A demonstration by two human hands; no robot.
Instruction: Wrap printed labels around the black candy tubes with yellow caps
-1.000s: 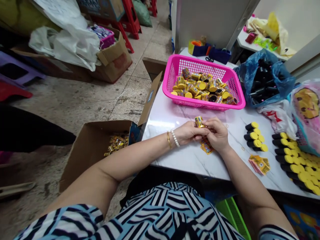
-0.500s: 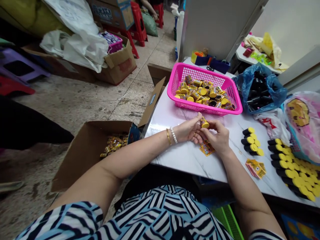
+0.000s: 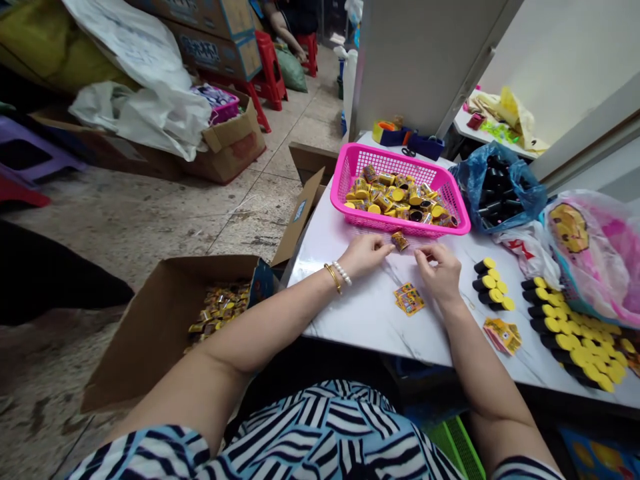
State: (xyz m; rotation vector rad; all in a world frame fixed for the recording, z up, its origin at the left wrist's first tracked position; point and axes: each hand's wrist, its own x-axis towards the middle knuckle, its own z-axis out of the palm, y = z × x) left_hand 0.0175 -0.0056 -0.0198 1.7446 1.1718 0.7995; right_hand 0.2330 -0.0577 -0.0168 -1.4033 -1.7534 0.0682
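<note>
Between my hands, just in front of the pink basket, a small yellow-lidded canister with a printed wrapper (image 3: 399, 241) is tilted; I cannot tell whether it touches the table. My left hand (image 3: 367, 257), wearing bracelets, is beside it with thumb and fingers pinched together. On its other side, my right hand (image 3: 440, 272) has thumb and forefinger drawn together. Whatever either pinch holds, if anything, is too small to make out. Printed yellow-orange stickers or cards (image 3: 409, 299) lie on the white table below the hands.
The pink basket (image 3: 465, 220) holds many similar canisters. Black tubes with yellow ends (image 3: 493, 285) stand in groups at right, near another card stack (image 3: 503, 335). A blue bag (image 3: 535, 187) holds black tubes. An open carton (image 3: 135, 333) of canisters is left of the table.
The canister has left my hands' grasp and is now close to the basket. My hands have drawn apart, uncovering the cards. The whole view has shifted slightly.
</note>
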